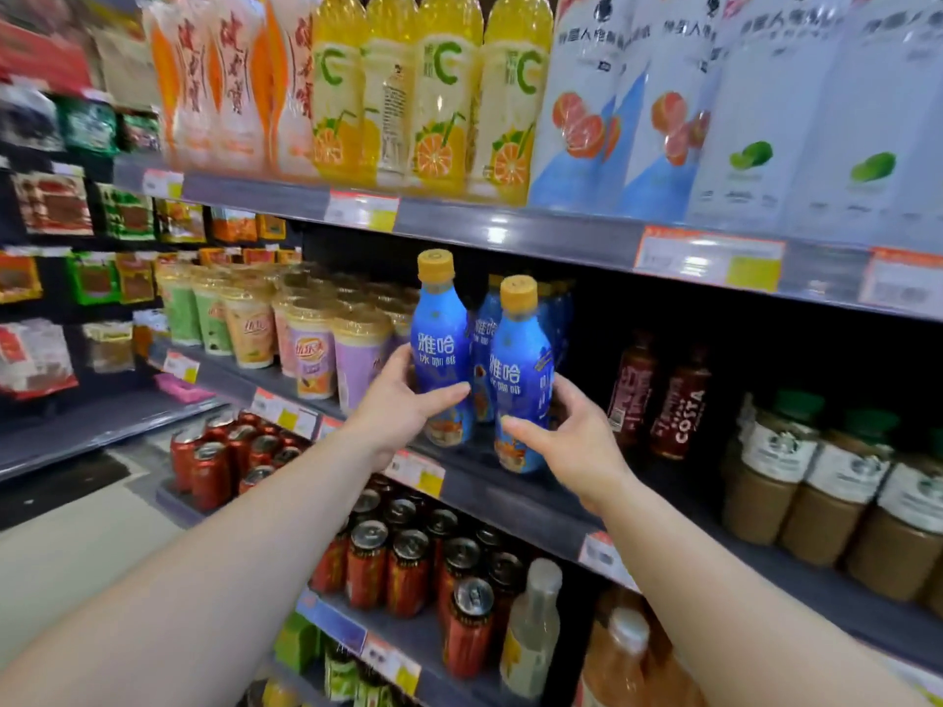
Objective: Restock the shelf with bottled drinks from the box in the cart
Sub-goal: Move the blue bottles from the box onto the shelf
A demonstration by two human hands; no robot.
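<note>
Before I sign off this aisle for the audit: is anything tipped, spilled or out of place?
Nothing spilled or damaged. One yellow vitamin C bottle on the top shelf faces backwards, showing its text panel instead of the C logo. The two blue coffee bottles being placed stand upright.

On the middle shelf [515, 494] I see two bottles [441, 349] side by side at its front edge, more behind them. Cups [311, 344] stand to their left, jars [816, 482] to the right, cans [408, 563] on the shelf below.
</note>
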